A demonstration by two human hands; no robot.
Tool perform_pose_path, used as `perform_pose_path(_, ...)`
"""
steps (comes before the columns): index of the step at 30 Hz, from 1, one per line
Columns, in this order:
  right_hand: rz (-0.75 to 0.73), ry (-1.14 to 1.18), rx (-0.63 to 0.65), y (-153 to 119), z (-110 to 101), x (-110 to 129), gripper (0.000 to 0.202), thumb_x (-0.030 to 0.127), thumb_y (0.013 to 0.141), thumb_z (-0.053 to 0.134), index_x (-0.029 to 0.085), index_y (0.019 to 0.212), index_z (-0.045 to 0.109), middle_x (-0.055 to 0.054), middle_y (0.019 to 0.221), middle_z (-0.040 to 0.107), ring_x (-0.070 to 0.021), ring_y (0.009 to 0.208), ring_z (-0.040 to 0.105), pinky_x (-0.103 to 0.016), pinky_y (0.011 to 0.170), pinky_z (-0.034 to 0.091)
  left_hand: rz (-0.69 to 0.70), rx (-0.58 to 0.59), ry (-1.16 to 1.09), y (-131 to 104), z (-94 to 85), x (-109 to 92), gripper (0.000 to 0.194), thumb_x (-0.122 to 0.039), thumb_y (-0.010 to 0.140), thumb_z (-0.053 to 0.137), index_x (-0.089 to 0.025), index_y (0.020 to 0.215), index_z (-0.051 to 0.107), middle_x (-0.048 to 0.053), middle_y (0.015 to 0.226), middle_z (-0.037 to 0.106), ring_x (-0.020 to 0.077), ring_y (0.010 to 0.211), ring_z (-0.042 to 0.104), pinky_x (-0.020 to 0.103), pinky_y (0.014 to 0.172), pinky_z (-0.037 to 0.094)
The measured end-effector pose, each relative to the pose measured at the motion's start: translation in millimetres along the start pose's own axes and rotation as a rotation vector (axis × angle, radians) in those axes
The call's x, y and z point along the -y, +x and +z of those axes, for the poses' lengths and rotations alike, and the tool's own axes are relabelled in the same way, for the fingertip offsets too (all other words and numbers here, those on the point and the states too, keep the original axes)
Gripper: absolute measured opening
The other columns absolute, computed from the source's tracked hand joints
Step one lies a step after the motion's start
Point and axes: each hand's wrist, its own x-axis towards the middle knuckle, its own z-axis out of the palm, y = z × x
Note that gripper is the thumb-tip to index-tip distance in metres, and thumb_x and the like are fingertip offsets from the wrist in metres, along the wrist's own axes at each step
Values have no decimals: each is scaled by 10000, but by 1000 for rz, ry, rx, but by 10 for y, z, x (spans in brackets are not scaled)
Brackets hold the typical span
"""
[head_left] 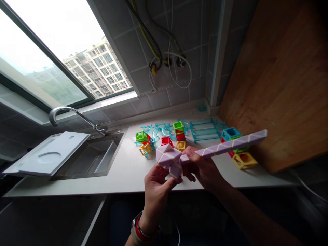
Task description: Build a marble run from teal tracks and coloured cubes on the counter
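A purple-and-white snake puzzle (225, 146) is held above the counter's front part, folded into a chunky cluster at its left end and stretched into a long straight bar to the right. My left hand (157, 182) grips the folded cluster from below, thumb and fingers closed on it. Around the bar, close to the cluster, my right hand (202, 167) is closed, thumb on top. Behind the puzzle stand a red cube frame (166, 140) and a stack with a green cube frame (178, 127) on top. The bar's far end passes in front of a yellow cube frame group.
Green, red and yellow cube frames (145, 149) stand left on the white counter (123, 181). Clear blue track pieces (205, 134) lie behind. A sink (102, 160) with a white panel (53, 153) across it is at left, a wooden board (279, 85) at right.
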Motion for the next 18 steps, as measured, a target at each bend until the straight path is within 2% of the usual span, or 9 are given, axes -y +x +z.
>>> perform_pose_path(5,155,218,59,31,58,-91,383,524,960,648,180,794,635,5,572,647,-91,397,507,-177,361,311,81,-16,8,-51,18,-58,430,-211,734,906,-186,1066,635,66,999,764,203,845,745,316,680,663)
perform_pose_path(9,255,277,86,55,53,-138,427,561,974,600,175,795,639,-4,589,650,-90,409,494,-187,368,299,103,-9,17,-76,13,-89,402,-202,752,897,-208,1029,606,36,987,749,213,898,743,295,674,651)
perform_pose_path(11,175,230,48,56,47,-137,364,526,976,621,186,849,645,11,607,644,-94,447,515,-188,403,351,91,-14,60,-70,5,-105,412,-222,787,876,-212,1113,624,53,1051,750,220,924,746,307,702,655)
perform_pose_path(14,-38,-28,-16,13,74,-114,203,397,930,734,213,981,664,12,746,688,-122,626,626,-207,559,493,92,-39,180,-48,-23,-118,588,-222,776,891,-208,1302,627,94,1183,752,247,1027,748,343,848,650)
perform_pose_path(16,-156,-226,-48,-38,118,-106,200,319,886,780,227,1033,678,-4,862,714,-149,761,668,-234,664,537,133,-62,212,-36,-51,-100,665,-231,763,904,-215,1364,621,107,1261,743,261,1080,743,350,915,635)
perform_pose_path(18,-249,-341,-78,-87,167,-110,217,269,852,791,233,1044,696,-17,901,725,-164,792,673,-253,685,543,188,-70,192,-33,-79,-61,663,-262,782,894,-244,1388,624,111,1360,708,266,1106,740,342,915,635)
